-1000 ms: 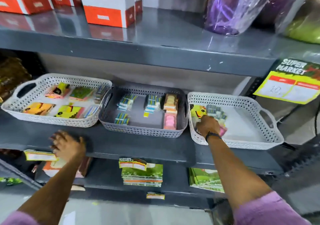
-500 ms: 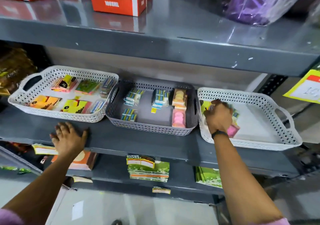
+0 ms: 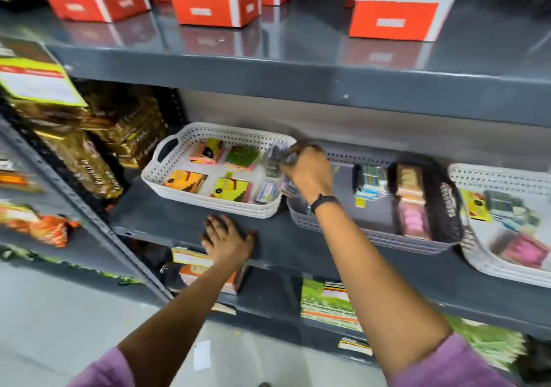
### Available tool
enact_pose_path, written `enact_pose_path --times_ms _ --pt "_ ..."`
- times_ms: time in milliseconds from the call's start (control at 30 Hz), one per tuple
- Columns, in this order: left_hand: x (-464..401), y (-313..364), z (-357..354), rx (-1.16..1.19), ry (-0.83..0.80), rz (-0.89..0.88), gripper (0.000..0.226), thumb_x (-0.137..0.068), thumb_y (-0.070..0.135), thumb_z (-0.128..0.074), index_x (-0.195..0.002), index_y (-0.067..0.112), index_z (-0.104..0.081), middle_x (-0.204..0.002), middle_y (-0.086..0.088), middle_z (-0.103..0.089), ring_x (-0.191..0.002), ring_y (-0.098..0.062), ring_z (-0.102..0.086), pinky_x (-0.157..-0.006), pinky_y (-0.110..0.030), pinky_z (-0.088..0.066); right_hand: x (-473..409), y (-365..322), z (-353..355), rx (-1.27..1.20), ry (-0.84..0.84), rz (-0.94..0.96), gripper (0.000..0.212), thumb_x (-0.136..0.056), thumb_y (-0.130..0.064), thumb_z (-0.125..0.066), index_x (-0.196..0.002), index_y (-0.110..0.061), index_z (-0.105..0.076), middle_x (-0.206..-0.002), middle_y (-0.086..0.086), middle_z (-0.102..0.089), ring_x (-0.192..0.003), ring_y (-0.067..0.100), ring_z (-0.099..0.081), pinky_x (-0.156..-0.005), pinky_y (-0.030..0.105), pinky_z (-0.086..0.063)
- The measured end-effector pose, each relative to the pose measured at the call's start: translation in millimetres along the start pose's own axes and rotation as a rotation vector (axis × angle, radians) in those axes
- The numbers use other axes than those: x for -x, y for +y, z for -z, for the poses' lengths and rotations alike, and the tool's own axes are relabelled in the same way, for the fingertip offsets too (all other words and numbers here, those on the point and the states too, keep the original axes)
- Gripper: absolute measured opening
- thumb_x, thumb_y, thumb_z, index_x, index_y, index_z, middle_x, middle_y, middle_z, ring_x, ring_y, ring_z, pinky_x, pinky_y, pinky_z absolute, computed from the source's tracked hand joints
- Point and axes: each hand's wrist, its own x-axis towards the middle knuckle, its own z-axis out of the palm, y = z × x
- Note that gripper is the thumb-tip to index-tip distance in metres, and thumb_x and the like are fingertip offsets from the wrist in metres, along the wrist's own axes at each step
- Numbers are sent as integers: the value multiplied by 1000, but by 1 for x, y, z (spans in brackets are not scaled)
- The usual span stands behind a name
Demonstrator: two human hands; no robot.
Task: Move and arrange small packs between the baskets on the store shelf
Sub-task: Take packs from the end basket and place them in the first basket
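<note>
Three perforated baskets stand in a row on the grey shelf: a white left basket (image 3: 167, 178) with yellow, green and pink packs, a grey middle basket (image 3: 372, 234) with blue-green and pink packs, and a white right basket (image 3: 483, 263). My right hand (image 3: 308, 170) hovers over the gap between the left and middle baskets, fingers closed on a small blurred grey-blue pack (image 3: 275, 160) above the left basket's right end. My left hand (image 3: 226, 242) lies flat, fingers spread, on the shelf's front edge below the left basket.
Red-and-white boxes (image 3: 213, 2) stand on the upper shelf (image 3: 298, 79). Dark gold-printed bags (image 3: 89, 148) fill the neighbouring bay at left, under a yellow price card (image 3: 35, 82). Green packs (image 3: 328, 306) lie on the lower shelf. Grey floor (image 3: 59, 327) lies below.
My right hand left the right basket and swung left across the middle basket, carrying a small pack to the left basket. The view shifted left. My left hand stays on the shelf edge.
</note>
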Motion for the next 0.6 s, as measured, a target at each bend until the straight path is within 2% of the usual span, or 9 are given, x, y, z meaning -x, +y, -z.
enact_pose_path --times_ms 133,267,367,433,500,600 --pt "-5 -4 -3 12 -33 -4 84 -89 58 -34 -150 12 2 -157 -22 12 -147 -34 11 -118 -50 4 -9 -28 -55 179 -175 60 37 -86 -24 -63 -118 -7 -62 -124 18 -63 -113 34 -62 -90 39 -53" --pt "-11 -8 -11 27 -34 1 84 -89 61 -30 -149 13 5 -158 -21 13 -146 -33 14 -118 -50 6 -18 -28 -91 367 -223 104 38 -90 -11 -54 -126 0 -57 -127 21 -59 -116 36 -60 -103 46 -46" --pt "-15 -10 -17 45 -3 -1 85 -88 62 -31 -150 15 4 -158 -21 11 -147 -33 13 -118 -50 7 -21 -23 -102 403 -197 155 38 -94 -4 -41 -128 -1 -56 -128 21 -58 -114 36 -62 -93 44 -50" --pt "-16 -10 -19 44 14 9 85 -87 62 -32 -150 15 3 -158 -20 10 -147 -33 12 -118 -50 6 -20 -21 -98 392 -187 205 34 -95 -8 -43 -125 -2 -59 -127 20 -57 -112 36 -62 -88 42 -53" --pt "-15 -10 -19 37 41 16 84 -87 61 -32 -150 15 1 -159 -20 8 -147 -33 10 -118 -50 5 -15 -17 -83 338 -156 250 33 -94 -23 -53 -120 -3 -60 -123 19 -58 -110 36 -62 -86 42 -53" --pt "-7 -11 -22 -35 119 -17 80 -88 60 -30 -150 15 -6 -159 -21 0 -147 -36 1 -118 -51 -1 -4 11 -45 237 -5 335 35 -92 -31 -52 -118 -9 -61 -121 15 -60 -113 32 -57 -90 38 -50"
